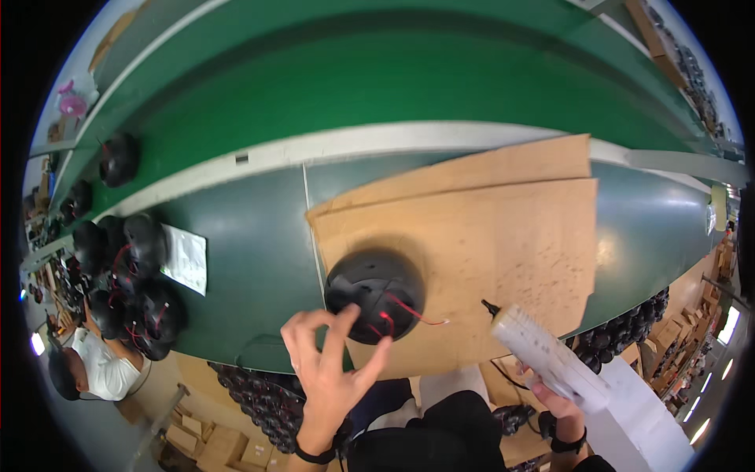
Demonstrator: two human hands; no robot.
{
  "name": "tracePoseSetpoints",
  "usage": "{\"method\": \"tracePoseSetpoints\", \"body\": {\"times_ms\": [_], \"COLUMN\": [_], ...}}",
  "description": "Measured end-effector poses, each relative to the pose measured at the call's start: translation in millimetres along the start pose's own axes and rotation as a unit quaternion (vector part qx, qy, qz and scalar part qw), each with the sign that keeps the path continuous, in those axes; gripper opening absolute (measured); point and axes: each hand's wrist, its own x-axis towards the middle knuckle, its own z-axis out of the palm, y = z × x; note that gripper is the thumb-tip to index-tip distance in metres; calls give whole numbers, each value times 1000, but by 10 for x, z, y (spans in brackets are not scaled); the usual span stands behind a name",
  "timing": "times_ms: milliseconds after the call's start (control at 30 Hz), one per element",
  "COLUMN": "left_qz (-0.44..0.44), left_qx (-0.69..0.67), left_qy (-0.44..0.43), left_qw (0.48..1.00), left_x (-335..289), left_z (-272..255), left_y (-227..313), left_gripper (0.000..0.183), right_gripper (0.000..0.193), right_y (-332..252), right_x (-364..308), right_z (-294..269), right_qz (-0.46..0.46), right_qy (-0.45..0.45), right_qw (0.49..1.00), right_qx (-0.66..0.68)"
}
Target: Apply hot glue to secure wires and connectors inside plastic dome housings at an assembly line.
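Observation:
A black dome-shaped housing with red wires rests on a sheet of brown cardboard. My left hand is at its near left edge, index finger over the housing and thumb spread away close to the wires. Whether the fingertips touch it I cannot tell. In my right hand is a long whitish glue cartridge with a black nozzle. It tilts up to the left, its tip above the cardboard, to the right of the housing and apart from it.
More black housings with red wires crowd the bench's left end, beside a white packet. A green conveyor belt runs beyond the pale rail. Another person works at far left. Stacks of black parts lie below the bench's near edge.

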Motion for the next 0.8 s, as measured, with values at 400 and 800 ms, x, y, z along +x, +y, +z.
{"method": "tracePoseSetpoints", "body": {"times_ms": [400,800], "left_qz": [70,134], "left_qx": [-271,-392], "left_qy": [-229,-278], "left_qw": [932,867], "left_x": [621,876], "left_z": [-35,15], "left_y": [-655,-942], "left_gripper": [15,24], "right_gripper": [71,45], "right_y": [-1150,-1132], "right_x": [455,519], "right_z": [494,677], "right_qz": [106,32], "right_qy": [-96,-99], "right_qw": [985,954], "right_qx": [-97,-281]}}
